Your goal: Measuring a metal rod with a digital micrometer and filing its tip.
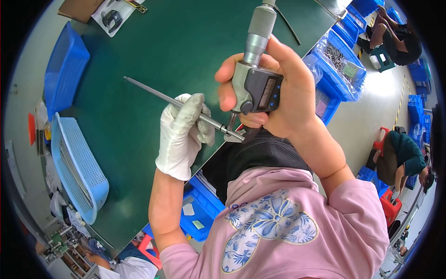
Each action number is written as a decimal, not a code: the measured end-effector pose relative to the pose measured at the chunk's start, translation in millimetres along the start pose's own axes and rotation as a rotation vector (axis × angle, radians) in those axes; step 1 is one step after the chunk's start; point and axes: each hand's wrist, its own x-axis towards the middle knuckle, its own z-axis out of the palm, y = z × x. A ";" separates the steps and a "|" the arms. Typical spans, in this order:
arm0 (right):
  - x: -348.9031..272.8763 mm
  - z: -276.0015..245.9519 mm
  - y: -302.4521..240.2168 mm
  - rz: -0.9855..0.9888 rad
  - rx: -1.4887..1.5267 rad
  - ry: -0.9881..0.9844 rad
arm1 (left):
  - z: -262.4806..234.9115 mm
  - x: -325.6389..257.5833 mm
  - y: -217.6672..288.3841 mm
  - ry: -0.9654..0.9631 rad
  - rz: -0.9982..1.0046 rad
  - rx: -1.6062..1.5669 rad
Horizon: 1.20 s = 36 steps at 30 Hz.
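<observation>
Fingers first: the left hand (182, 132), in a white glove, has its fingers (193, 109) curled tight round a thin metal rod (153, 91), gripping near the rod's close end. The right hand (274, 95) is bare, fingers (227, 95) wrapped round the grey frame of a digital micrometer (257, 69), thumb side against the body with the little screen and buttons facing up. The rod's near tip sits right in the micrometer's jaw, between the two measuring faces, just past the near edge of the worktop (186, 42), more or less over the person's lap.

If you ask me, the trick here is keeping the rod square across the jaw, not tilted, and closing the spindle gently from the long knurled barrel sticking up top instead of cranking it. A skewed rod probably reads fat. Can't tell from this angle whether the faces actually touch the rod yet.

The rod itself looks long, straight and skinny, dull silver, with a slightly thicker stepped bit near the gloved fist. Its far end points out over the green worktop toward the left edge.

Further out: a pale blue mesh basket (76, 167) hangs off the left edge with what looks like more rods lying in it, a solid blue bin (65, 69) sits beyond that, and a printed sheet (114, 16) lies at the far left corner. Past the right edge there are blue bins with bagged small metal parts (341, 63).
</observation>
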 end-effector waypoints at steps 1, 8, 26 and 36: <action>-0.5 0.9 -1.5 0.006 -0.006 0.005 | 0.2 0.1 0.0 0.000 0.000 0.000; -2.4 5.8 -4.2 0.048 0.003 0.088 | -4.6 2.0 -3.9 -0.034 0.020 0.035; -2.4 1.3 0.6 -0.018 0.020 0.034 | -3.4 1.8 -3.5 0.014 0.037 0.049; -2.6 0.5 -0.6 -0.019 -0.019 -0.004 | -1.3 1.4 -3.5 0.016 0.044 0.046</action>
